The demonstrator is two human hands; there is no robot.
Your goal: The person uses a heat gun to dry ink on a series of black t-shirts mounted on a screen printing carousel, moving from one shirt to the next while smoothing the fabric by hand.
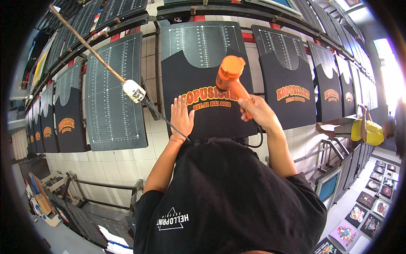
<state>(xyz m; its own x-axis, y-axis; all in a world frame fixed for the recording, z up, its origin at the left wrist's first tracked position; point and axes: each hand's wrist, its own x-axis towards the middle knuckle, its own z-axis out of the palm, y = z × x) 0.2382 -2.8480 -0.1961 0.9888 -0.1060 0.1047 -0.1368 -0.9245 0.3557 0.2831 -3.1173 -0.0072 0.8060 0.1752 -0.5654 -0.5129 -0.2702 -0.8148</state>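
Observation:
An orange hair dryer point(232, 73) is gripped by its handle in my right hand point(259, 112), its body over the print on a black shirt point(179, 74). The shirt lies flat on a dark printing board point(182, 36) marked with white ruler lines, and carries arched red and yellow lettering. My left hand point(182, 118) rests flat on the cloth beside the left end of the lettering, fingers stretched out and holding nothing. A dark cord point(260, 137) hangs by my right forearm.
A power socket point(134, 91) hangs from a wooden stick point(86, 44) at upper left, its cable running toward me. A bare board point(114, 97) stands to the left. Another printed shirt point(292, 106) lies at right. Farther right is a person in a yellow top point(373, 132).

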